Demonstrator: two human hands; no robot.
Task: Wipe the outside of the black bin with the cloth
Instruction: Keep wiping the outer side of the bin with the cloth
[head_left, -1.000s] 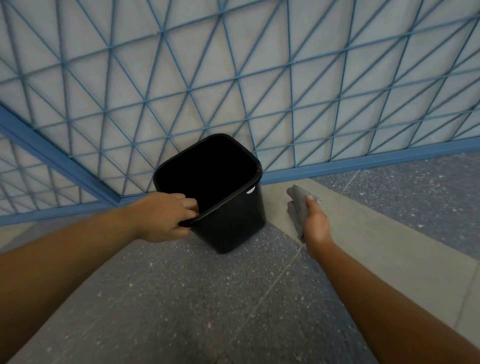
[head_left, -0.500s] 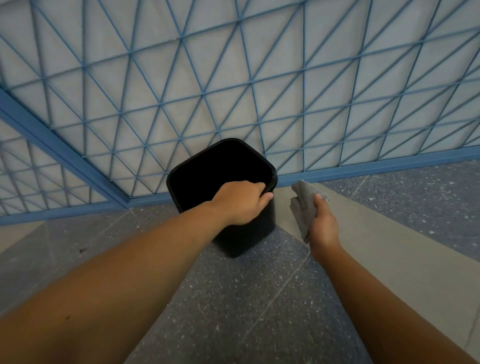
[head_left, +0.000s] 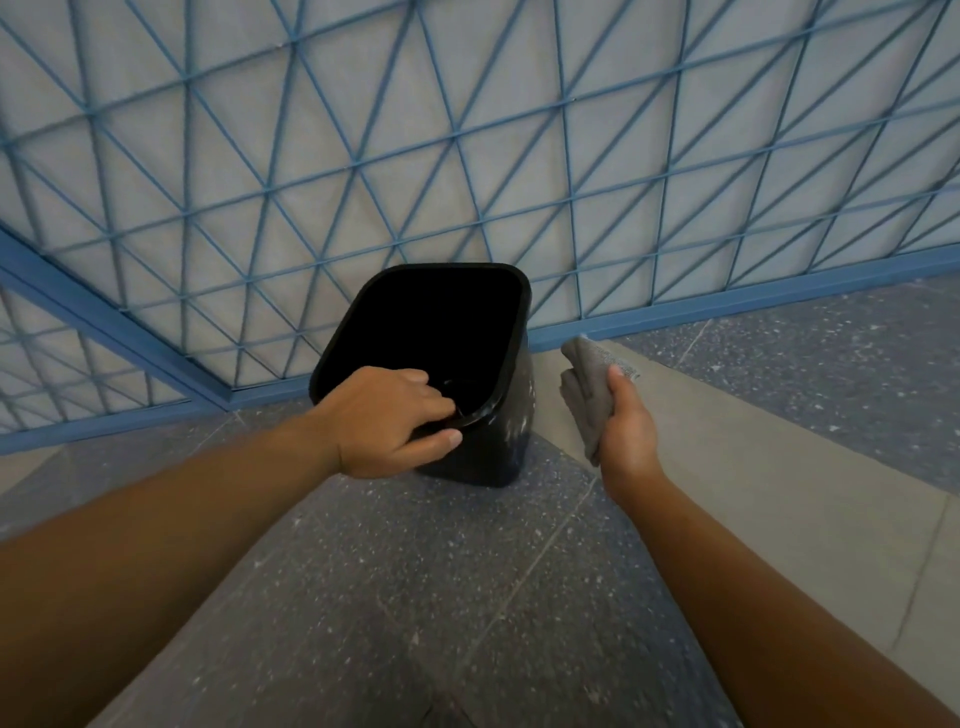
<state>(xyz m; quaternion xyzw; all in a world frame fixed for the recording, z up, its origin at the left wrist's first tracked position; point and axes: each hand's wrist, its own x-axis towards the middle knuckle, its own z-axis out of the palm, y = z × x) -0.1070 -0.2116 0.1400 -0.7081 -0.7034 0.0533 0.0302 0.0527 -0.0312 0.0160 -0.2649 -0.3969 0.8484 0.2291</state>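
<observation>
The black bin (head_left: 511, 415) stands on the floor in the corner of a blue lattice fence, its open mouth facing up toward me. My left hand (head_left: 387, 421) grips its near rim, fingers curled inside and thumb on the outer wall. Pale smudges show on the bin's right outer side. My right hand (head_left: 626, 428) holds a folded grey cloth (head_left: 589, 384) upright just right of the bin, a small gap away from its wall.
A blue lattice fence (head_left: 467, 156) with a blue base rail runs behind and to the left of the bin. The floor is dark speckled stone with a lighter grey band (head_left: 753, 467) running diagonally on the right.
My left hand has shifted its grip along the near rim, fingers now hooked inside, and the bin has turned and tilted slightly. The right hand with the cloth has stayed close beside the bin.
</observation>
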